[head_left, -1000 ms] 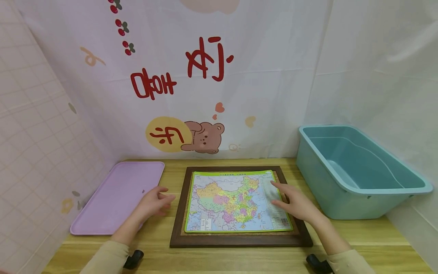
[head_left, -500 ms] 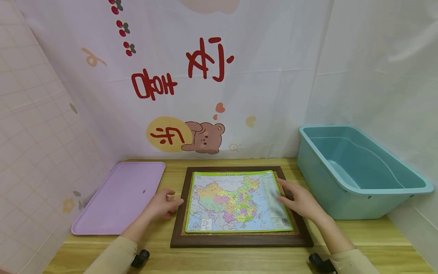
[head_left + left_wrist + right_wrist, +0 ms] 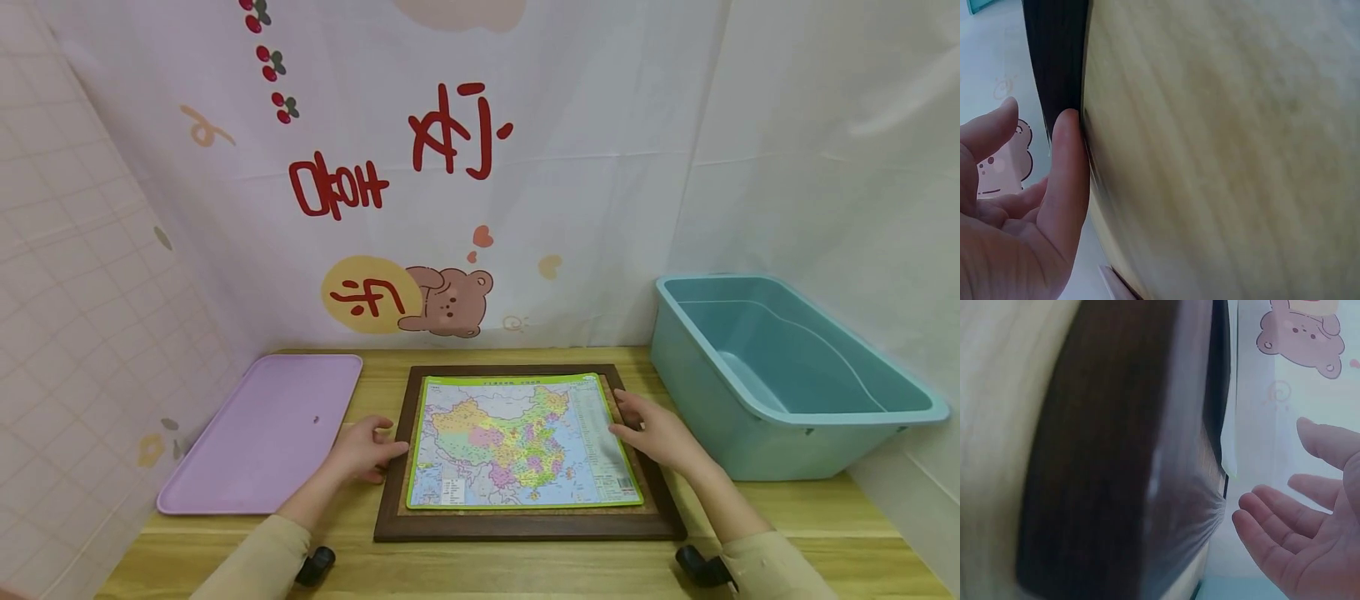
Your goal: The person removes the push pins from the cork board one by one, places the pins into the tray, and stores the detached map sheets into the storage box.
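A flat, green-bordered map sheet of China (image 3: 517,442) lies on a dark brown wooden frame (image 3: 525,527), whose brown backing shows around the sheet. My left hand (image 3: 363,450) is at the frame's left side, fingers loosely bent. In the left wrist view its thumb (image 3: 1065,169) touches the dark frame edge. At the opposite side, my right hand (image 3: 654,429) hovers by the frame's right edge, near the sheet's border. The right wrist view shows those fingers (image 3: 1279,528) relaxed and spread, apart from the frame, with nothing between them.
A pink-purple tray (image 3: 255,433) lies to the left on the wooden table (image 3: 487,575). A deep teal tub (image 3: 750,433) stands at the right, close to my right hand. Behind everything hangs a white printed curtain (image 3: 585,208).
My left hand has moved right, from beside the tray to the frame's left edge. My right hand has drawn slightly right, from over the sheet to the frame's right side. The frame stays put.
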A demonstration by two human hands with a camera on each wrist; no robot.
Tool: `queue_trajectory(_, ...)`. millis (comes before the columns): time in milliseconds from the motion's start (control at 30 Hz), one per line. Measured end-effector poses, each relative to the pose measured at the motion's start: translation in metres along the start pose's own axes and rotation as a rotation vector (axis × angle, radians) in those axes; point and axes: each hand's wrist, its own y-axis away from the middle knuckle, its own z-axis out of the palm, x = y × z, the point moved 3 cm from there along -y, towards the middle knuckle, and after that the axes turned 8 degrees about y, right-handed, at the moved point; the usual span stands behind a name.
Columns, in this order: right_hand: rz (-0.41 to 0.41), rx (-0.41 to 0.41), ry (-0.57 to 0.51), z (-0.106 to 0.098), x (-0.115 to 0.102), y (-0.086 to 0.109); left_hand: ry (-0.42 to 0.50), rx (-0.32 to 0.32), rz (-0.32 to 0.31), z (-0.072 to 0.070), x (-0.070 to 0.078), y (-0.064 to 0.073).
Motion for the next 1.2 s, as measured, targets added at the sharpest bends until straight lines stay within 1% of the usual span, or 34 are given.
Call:
queue_trajectory(133,0.038,-0.043,-0.014,0.002,0.002,-0.002,-0.031,-0.002,0.012,0.001,0.001,0.001)
queue_trajectory(300,0.069,-0.072,-0.037,0.004,0.006,-0.004,-0.067,0.005,0.026,0.002,0.002,0.002)
queue_trajectory(533,0.106,-0.107,-0.092,0.004,0.008,-0.010,-0.080,0.017,0.036,0.003,-0.002,0.000)
queue_trajectory(733,0.122,-0.137,-0.143,0.003,0.009,-0.016,-0.088,0.017,0.031,0.003,-0.001,0.001)
queue_trajectory(933,0.179,-0.175,-0.206,0.005,0.011,-0.022,-0.085,0.017,0.033,0.004,-0.002,0.000)
queue_trajectory(1033,0.203,-0.187,-0.225,0.006,0.011,-0.025,-0.086,0.020,0.034,0.004,-0.002,-0.001)
queue_trajectory(1200,0.216,-0.201,-0.242,0.006,0.010,-0.026,-0.095,0.017,0.043,0.005,-0.001,-0.001)
